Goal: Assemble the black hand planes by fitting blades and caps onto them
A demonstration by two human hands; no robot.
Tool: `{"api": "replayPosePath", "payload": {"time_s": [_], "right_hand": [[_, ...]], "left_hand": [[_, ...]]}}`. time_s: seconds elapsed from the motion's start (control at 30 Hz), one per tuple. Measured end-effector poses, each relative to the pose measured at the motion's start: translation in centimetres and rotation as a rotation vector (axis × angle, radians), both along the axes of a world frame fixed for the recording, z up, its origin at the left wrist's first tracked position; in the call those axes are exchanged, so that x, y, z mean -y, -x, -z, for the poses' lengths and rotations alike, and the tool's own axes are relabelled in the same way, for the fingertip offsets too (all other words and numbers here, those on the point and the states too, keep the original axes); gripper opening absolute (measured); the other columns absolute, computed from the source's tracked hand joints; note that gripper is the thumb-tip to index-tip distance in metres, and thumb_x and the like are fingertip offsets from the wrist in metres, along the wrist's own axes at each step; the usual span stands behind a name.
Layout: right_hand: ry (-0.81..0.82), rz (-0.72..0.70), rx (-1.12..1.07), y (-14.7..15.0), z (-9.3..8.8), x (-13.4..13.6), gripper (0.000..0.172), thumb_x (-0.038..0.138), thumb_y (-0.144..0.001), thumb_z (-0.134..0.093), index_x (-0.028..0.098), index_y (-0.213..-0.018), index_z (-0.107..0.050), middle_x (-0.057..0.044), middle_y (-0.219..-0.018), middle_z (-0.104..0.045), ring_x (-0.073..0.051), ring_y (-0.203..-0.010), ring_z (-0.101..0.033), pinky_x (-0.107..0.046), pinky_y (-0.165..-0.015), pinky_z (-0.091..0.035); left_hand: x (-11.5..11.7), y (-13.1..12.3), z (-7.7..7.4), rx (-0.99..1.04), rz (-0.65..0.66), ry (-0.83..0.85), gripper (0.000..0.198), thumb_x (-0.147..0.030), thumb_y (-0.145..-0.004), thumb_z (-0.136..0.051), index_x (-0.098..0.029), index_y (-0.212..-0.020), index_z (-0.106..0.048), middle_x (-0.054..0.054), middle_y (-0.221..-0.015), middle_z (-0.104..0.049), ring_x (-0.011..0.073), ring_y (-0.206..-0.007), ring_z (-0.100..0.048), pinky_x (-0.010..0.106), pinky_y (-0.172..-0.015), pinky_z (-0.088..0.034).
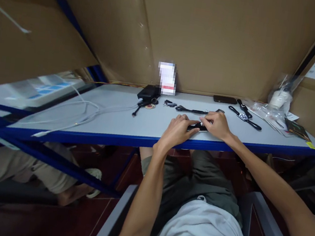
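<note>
A long, thin black piece [202, 128] with some white at its middle lies at the front of the table, partly covered by my fingers. My left hand [176, 131] holds its left end between thumb and fingers. My right hand [216, 125] is closed in a pinch over the middle of the piece, by a small white bit [201, 123]; what exactly the fingertips grip is too small to make out. Just behind my hands rests another long black piece [190, 110]. Farther right are two similar black pieces, one [245, 118] with a white marking.
A blurred-out phone-like screen [167, 78] leans on the cardboard wall. Near it are a black box [148, 92] and a bunch of keys [170, 104]. White cables [87, 114] cross the left side. A dark phone [225, 99] and plastic bags [266, 112] lie to the right. Another person's leg [47, 171] shows at left.
</note>
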State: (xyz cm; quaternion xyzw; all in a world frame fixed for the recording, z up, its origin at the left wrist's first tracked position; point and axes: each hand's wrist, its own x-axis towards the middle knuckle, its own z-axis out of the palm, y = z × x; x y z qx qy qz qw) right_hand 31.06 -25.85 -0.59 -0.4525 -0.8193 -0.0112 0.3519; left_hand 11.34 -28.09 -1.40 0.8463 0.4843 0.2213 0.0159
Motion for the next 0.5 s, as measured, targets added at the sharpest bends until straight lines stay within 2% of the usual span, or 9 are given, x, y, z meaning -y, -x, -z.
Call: {"api": "replayPosePath", "payload": {"time_s": [0.1,0.27,0.43,0.5], "right_hand": [[0.010,-0.085,-0.011,0.04,0.04,0.03,0.041,0.032,-0.099,-0.059,0.018,-0.063,-0.074,-0.002,-0.065,-0.065,-0.015,-0.065,-0.056,-0.028,-0.069,-0.036],[-0.030,-0.010,-0.063,0.12,-0.08,0.09,0.039,0.024,-0.096,-0.059,0.017,-0.059,-0.070,-0.002,-0.062,-0.064,-0.013,-0.061,-0.053,-0.028,-0.066,-0.033],[-0.007,-0.122,-0.049,0.09,-0.05,0.25,0.040,0.026,-0.094,-0.061,0.016,-0.056,-0.069,-0.001,-0.059,-0.062,-0.013,-0.059,-0.052,-0.028,-0.061,-0.030],[-0.001,-0.114,-0.047,0.08,-0.04,0.27,0.039,0.027,-0.095,-0.061,0.017,-0.059,-0.071,-0.001,-0.060,-0.063,-0.013,-0.059,-0.052,-0.028,-0.061,-0.029]], "left_hand": [[0.09,-0.03,-0.05,-0.009,-0.007,-0.001,0.040,-0.041,-0.103,-0.057,-0.024,-0.137,-0.069,0.011,-0.100,-0.063,0.0292,-0.100,-0.057,0.040,-0.093,-0.045],[0.02,0.03,0.08,0.001,-0.005,0.007,0.041,-0.040,-0.102,-0.059,-0.024,-0.138,-0.068,0.011,-0.102,-0.064,0.0289,-0.101,-0.057,0.040,-0.093,-0.044],[-0.16,0.12,0.38,0.002,-0.001,-0.015,0.040,-0.038,-0.102,-0.060,-0.024,-0.138,-0.069,0.011,-0.102,-0.064,0.0297,-0.102,-0.058,0.040,-0.092,-0.045],[-0.23,0.10,0.45,0.000,-0.005,-0.015,0.040,-0.038,-0.101,-0.061,-0.024,-0.137,-0.069,0.011,-0.101,-0.064,0.0302,-0.102,-0.058,0.040,-0.091,-0.045]]}}
